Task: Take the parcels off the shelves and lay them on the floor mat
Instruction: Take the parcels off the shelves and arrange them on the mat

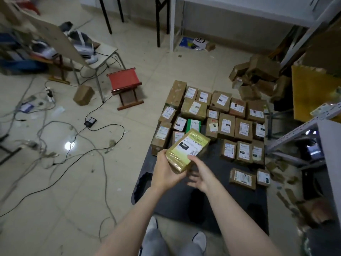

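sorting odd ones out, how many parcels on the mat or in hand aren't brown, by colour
yellow parcel, gripped in the left hand: 1
green parcel, lying on the floor mat: 1
total: 2

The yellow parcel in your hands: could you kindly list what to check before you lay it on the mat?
1. Left hand grips the yellow parcel: ok.
2. Right hand's hold on it: cannot tell, blurred.
3. Label faces up: ok.
4. Bare black mat in front of the laid brown parcels: ok.
5. Loose cables lie off the mat: ok.
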